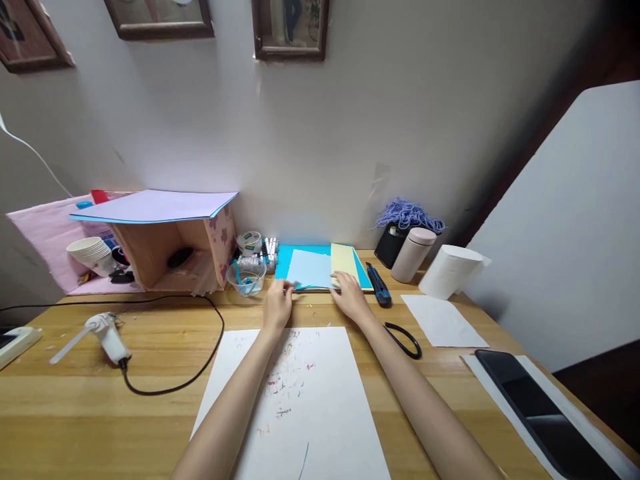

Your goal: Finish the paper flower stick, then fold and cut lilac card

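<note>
Behind the large white sheet, a light blue paper sheet [311, 268] lies over bright blue paper [284, 257], beside a pale yellow sheet [344, 259]. My left hand [277, 307] is closed at the light blue sheet's lower left corner, thumb and finger on its edge. At the other end, my right hand [351, 297] rests on the yellow sheet, near the light blue sheet's right edge. Its fingers are slightly curved, with a gap between thumb and forefinger. Under my forearms lies a large white paper [320, 400] with coloured marks.
A box cutter [379, 285] and a curved black strip [407, 339] lie right of my right hand. On the left are a clear bowl [247, 277], an open box [165, 250] and a corded glue gun [109, 337]. A phone [545, 413] lies at far right.
</note>
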The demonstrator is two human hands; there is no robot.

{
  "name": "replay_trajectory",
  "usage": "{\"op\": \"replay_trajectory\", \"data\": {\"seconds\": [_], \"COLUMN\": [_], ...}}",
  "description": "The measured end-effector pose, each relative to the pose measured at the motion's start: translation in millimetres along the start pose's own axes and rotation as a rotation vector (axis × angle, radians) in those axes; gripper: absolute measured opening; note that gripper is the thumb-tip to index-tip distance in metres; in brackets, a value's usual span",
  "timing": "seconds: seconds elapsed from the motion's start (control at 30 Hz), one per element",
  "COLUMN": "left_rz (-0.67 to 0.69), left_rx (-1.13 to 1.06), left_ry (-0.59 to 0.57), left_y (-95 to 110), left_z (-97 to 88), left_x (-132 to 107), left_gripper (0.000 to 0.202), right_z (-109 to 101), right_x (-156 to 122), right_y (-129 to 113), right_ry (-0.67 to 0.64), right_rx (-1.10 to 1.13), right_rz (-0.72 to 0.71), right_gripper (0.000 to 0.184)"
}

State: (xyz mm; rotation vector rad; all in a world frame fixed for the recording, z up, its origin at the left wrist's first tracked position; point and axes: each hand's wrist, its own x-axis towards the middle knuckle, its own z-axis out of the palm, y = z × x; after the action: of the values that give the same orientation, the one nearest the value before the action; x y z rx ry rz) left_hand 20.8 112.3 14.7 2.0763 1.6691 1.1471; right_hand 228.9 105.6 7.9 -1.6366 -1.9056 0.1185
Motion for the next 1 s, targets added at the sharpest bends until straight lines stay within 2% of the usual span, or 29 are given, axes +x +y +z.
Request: {"op": "replay_trajectory", "data": {"seconds": [0.1,0.17,0.27,0.33,0.43,0.57,0.63,0.7,0.73,0.8,0.87,1.0], "left_rz": [-0.026,-0.136,-0.301,-0.329,-0.261,-0.089,0.005,0.101,0.141,0.182,0.195,0.161], "left_rx": [-0.054,-0.046,-0.016,0.042,0.056,0.016,0.006,-0.015,-0.017,0.019,0.089,0.205], "left_ry": [0.333,0.494,0.538,0.549,0.511,0.504,0.446,0.294,0.205,0.074,0.005,-0.002], "left_y": [-2.0,-14.9,-43.8,-59.3,-65.1,-46.0,-33.2,-22.7,-18.9,-14.5,-13.7,-18.7], "left_z": [-31.8,-54.4,-75.6,-79.6,-77.0,-67.0,-57.3,-43.3,-34.9,-17.4,-1.4,17.8], "left_x": [18.0,30.3,41.7,43.8,42.5,40.2,38.6,35.2,32.5,25.4,17.2,4.8], "left_gripper": [0.016,0.020,0.032,0.040,0.045,0.032,0.023,0.020,0.021,0.024,0.029,0.038], "right_z": [-7.3,-13.2,-22.6,-28.8,-40.3,-65.2,-78.9,-88.1,-89.8,-86.0,-73.3,-36.8], "right_x": [-1.4,-1.6,-0.2,1.7,4.5,8.6,12.1,16.4,18.4,21.1,20.8,14.6], "right_y": [19.6,28.5,33.6,33.8,32.7,27.1,22.6,19.6,19.5,23.0,30.1,43.0], "right_ry": [-0.108,-0.184,-0.182,-0.150,-0.078,0.069,0.227,0.409,0.469,0.483,0.419,0.313], "right_rx": [-0.111,-0.152,-0.163,-0.172,-0.160,-0.077,0.171,0.543,0.718,0.935,1.006,0.974], "right_rz": [0.077,0.104,0.123,0.150,0.190,0.209,0.148,0.117,0.157,0.338,0.524,0.669], "right_gripper": [0.059,0.056,0.033,0.026,0.024,0.027,0.025,0.024,0.025,0.023,0.017,0.015]}}
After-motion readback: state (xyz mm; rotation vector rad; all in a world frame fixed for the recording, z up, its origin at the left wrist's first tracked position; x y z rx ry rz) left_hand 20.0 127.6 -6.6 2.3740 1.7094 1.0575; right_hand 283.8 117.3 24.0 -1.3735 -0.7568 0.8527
